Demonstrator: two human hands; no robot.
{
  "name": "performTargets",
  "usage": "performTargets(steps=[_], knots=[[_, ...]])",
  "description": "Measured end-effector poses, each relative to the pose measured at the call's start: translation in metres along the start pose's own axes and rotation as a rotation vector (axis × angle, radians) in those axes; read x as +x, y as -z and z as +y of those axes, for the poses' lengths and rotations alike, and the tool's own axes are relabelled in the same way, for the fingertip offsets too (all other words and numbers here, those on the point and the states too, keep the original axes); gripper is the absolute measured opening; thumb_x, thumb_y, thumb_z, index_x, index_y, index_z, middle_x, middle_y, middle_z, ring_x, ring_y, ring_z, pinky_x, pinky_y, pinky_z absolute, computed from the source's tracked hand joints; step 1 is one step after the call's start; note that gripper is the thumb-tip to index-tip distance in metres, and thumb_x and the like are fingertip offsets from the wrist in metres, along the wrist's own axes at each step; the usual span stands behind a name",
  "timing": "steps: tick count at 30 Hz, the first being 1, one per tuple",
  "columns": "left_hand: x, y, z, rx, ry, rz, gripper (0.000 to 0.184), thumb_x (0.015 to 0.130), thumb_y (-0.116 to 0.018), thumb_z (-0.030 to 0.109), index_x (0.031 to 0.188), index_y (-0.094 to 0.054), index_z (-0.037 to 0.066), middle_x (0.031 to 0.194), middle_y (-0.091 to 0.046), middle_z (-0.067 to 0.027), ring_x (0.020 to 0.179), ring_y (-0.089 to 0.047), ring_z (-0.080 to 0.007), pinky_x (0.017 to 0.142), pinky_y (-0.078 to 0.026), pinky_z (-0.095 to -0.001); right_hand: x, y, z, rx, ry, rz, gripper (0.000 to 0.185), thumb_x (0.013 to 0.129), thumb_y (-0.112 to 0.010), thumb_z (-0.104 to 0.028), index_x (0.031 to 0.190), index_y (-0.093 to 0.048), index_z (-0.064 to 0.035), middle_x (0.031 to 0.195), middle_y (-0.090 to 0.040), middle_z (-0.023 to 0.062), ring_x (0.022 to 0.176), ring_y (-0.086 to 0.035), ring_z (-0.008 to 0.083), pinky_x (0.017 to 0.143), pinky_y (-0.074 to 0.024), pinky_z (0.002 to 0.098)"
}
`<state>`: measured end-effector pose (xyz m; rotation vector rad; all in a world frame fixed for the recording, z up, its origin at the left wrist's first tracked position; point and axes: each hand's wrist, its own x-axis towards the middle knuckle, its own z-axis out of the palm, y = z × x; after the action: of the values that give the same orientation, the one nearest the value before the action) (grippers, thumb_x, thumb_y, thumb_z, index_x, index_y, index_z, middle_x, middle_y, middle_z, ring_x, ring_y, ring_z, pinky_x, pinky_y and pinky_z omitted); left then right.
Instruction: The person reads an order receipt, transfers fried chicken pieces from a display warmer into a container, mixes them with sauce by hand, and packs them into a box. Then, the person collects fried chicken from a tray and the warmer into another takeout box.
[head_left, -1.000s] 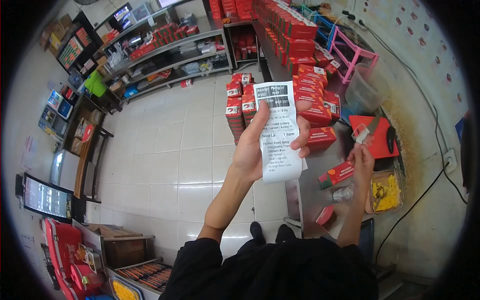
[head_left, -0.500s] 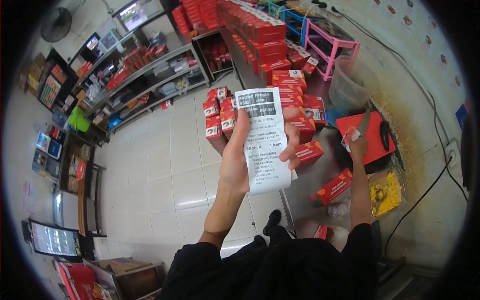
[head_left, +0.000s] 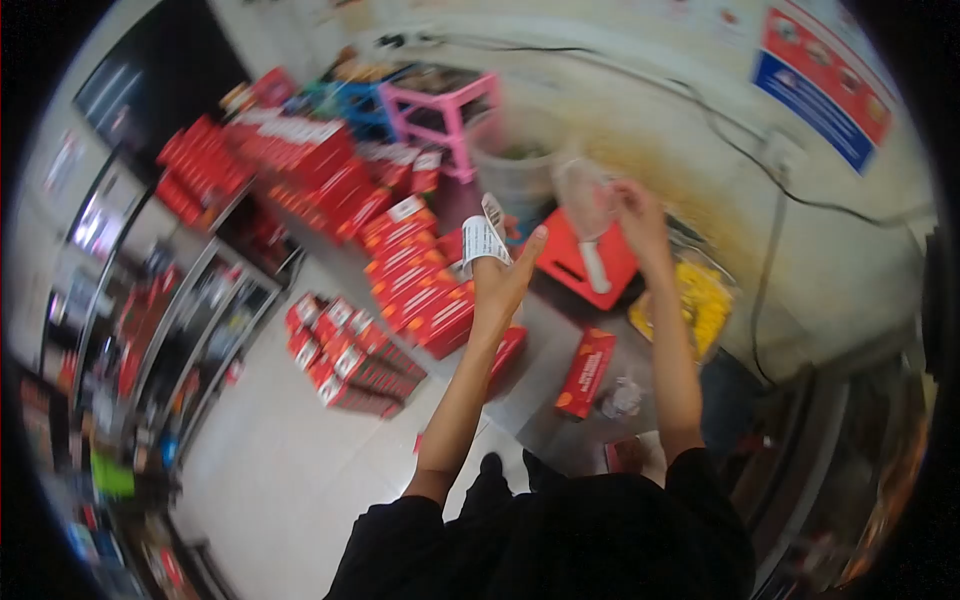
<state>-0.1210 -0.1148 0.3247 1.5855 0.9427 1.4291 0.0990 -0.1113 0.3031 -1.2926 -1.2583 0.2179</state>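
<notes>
My left hand (head_left: 502, 290) is closed around a printed paper receipt (head_left: 482, 243), which now curls and shows only in part. It hovers over the steel counter, beside stacked red boxes (head_left: 402, 245). My right hand (head_left: 640, 215) pinches the edge of a thin, see-through plastic bag (head_left: 583, 188), blurred by motion. Below the bag lies a red cutting board (head_left: 570, 262) with a dark slot. A pale, long shape (head_left: 596, 268) rests on the board; its kind is unclear. Under my right forearm stands a clear tray of chopped yellow food (head_left: 700, 305).
A translucent bucket (head_left: 510, 150) and a pink rack (head_left: 445, 110) stand by the wall. A single red box (head_left: 586, 372) and a crumpled clear plastic piece (head_left: 622, 398) lie on the counter. More red boxes (head_left: 350, 360) are stacked on the floor. Black cables run along the wall.
My view has swung right toward the counter. The receipt, earlier flat and facing me, has been lowered and curled. My right hand has moved from the cutting board's surface and now has the plastic bag raised.
</notes>
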Motion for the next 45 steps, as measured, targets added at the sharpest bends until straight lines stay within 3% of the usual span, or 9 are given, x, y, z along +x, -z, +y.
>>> performTargets(steps=[6, 13, 16, 23, 28, 35, 39, 41, 45], knots=[[-0.021, -0.057, 0.038, 0.244, 0.398, -0.259, 0.037, 0.084, -0.056, 0.025, 0.102, -0.049, -0.007, 0.092, -0.058, -0.0189, 0.078, -0.058, -0.0254, 0.065, -0.044, -0.0365, -0.083, 0.038, -0.101, -0.175, -0.077, 0.161, 0.014, 0.081, -0.058, -0.014, 0.092, -0.055, -0.0067, 0.075, -0.054, -0.0020, 0.067, -0.049, 0.0053, 0.057, -0.0411, 0.0207], [-0.149, -0.049, 0.045, -0.186, -0.449, -0.726, 0.032, 0.085, -0.055, 0.023, 0.100, -0.052, -0.005, 0.091, -0.058, -0.0162, 0.076, -0.057, -0.0242, 0.065, -0.045, -0.0362, -0.230, 0.042, -0.178, -0.392, -0.122, 0.248, 0.021, 0.084, -0.051, -0.019, 0.091, -0.056, -0.0003, 0.076, -0.060, 0.0088, 0.067, -0.056, 0.0191, 0.061, -0.0440, 0.0362], [-0.216, -0.021, 0.061, -0.397, -0.674, -0.895, 0.030, 0.085, -0.055, 0.022, 0.100, -0.053, -0.004, 0.091, -0.058, -0.0151, 0.074, -0.057, -0.0237, 0.066, -0.046, -0.0360, -0.291, 0.055, -0.204, 0.708, -0.355, 0.737, 0.026, 0.087, -0.048, -0.027, 0.101, -0.053, -0.0053, 0.090, -0.058, 0.0058, 0.077, -0.053, 0.0157, 0.064, -0.0438, 0.0320], [-0.366, 0.077, 0.107, -0.617, -0.626, -1.400, 0.017, 0.085, -0.053, 0.011, 0.091, -0.053, -0.005, 0.078, -0.055, -0.0149, 0.073, -0.053, -0.0290, 0.066, -0.043, -0.0387, -0.494, 0.046, -0.262, 0.658, 0.040, 1.111, 0.055, 0.089, -0.035, -0.046, 0.129, -0.033, -0.0079, 0.118, -0.047, 0.0070, 0.104, -0.046, 0.0157, 0.087, -0.0381, 0.0328], [-0.492, 0.167, 0.109, -0.646, -0.912, -1.899, 0.013, 0.082, -0.053, 0.006, 0.090, -0.053, -0.004, 0.079, -0.053, -0.0156, 0.076, -0.052, -0.0309, 0.068, -0.041, -0.0396, -0.687, -0.013, -0.322, -0.722, -0.680, 1.365, 0.068, 0.081, -0.032, -0.064, 0.128, -0.041, -0.0153, 0.120, -0.051, 0.0108, 0.108, -0.049, 0.0274, 0.090, -0.0381, 0.0328], [-0.700, 0.389, 0.088, -0.675, -0.539, -2.916, 0.020, 0.078, -0.055, 0.004, 0.097, -0.053, -0.003, 0.088, -0.054, -0.0174, 0.087, -0.053, -0.0310, 0.075, -0.040, -0.0392, -0.910, -0.176, -0.533, -0.422, -1.464, 1.609, 0.073, 0.081, -0.022, -0.066, 0.136, -0.025, -0.0181, 0.142, -0.018, 0.0076, 0.128, -0.023, 0.0292, 0.101, -0.0256, 0.0439], [-0.800, 0.525, 0.101, -0.745, -0.269, -3.156, 0.017, 0.082, -0.055, 0.008, 0.093, -0.053, -0.004, 0.074, -0.058, -0.0086, 0.063, -0.059, -0.0138, 0.055, -0.047, -0.0260, -1.104, -0.291, -0.544, -0.281, -0.549, 2.603, 0.078, 0.078, -0.038, -0.065, 0.137, -0.020, -0.0165, 0.145, -0.006, 0.0037, 0.125, -0.028, 0.0284, 0.095, -0.0317, 0.0469], [-0.845, 0.561, 0.106, -0.687, -0.430, -3.241, 0.019, 0.083, -0.055, 0.010, 0.095, -0.053, -0.005, 0.079, -0.059, -0.0091, 0.064, -0.058, -0.0123, 0.056, -0.047, -0.0251, -1.140, -0.319, -0.599, -0.025, -0.079, 2.968, 0.067, 0.080, -0.049, -0.054, 0.131, -0.031, -0.0152, 0.135, -0.030, 0.0064, 0.109, -0.044, 0.0240, 0.081, -0.0432, 0.0402], [-0.905, 0.614, 0.124, -0.465, -0.098, -3.330, 0.020, 0.083, -0.055, 0.012, 0.096, -0.054, -0.003, 0.080, -0.059, -0.0087, 0.064, -0.056, -0.0111, 0.056, -0.047, -0.0240, -1.309, -0.361, -0.655, -0.366, 0.020, 2.955, 0.044, 0.079, -0.059, -0.043, 0.111, -0.048, -0.0151, 0.096, -0.053, 0.0022, 0.080, -0.054, 0.0125, 0.063, -0.0461, 0.0282]])
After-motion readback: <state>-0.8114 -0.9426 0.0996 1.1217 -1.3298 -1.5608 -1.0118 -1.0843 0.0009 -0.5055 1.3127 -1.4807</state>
